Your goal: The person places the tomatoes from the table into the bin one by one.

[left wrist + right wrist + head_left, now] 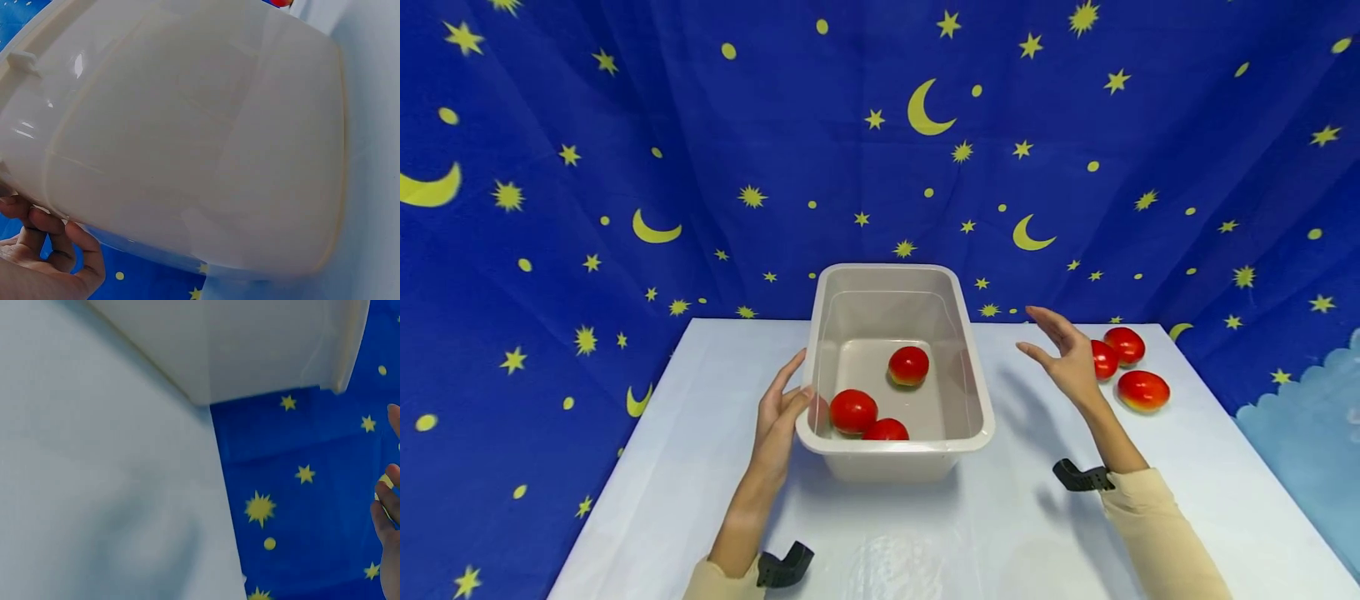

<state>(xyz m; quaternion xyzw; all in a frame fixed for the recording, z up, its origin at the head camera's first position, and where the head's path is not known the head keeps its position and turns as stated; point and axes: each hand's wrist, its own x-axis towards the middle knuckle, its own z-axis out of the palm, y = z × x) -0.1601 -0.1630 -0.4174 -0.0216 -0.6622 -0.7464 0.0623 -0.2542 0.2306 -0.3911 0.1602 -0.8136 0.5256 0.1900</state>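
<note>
A deep beige plastic bin (pixel 891 462) stands on the table, with three glossy red fruits, yellowish underneath, inside. One fruit (pixel 908 367) lies toward the middle of its floor; a second (pixel 853 412) and a third (pixel 886 430) sit together at the near left, the third partly hidden by the front rim. My left hand (pixel 777 421) grips the bin's left rim, thumb on top; the left wrist view has its fingers (pixel 84 244) curled beneath the edge. My right hand (pixel 1067 358) hovers right of the bin, thumb and fingers spread apart, holding nothing.
Three more red fruits lie on the white table (pixel 1015 533) beyond my right hand: one at the back (pixel 1124 345), one partly behind the hand (pixel 1103 360) and one nearer (pixel 1143 391). A blue star-patterned cloth (pixel 850 158) hangs close behind the bin.
</note>
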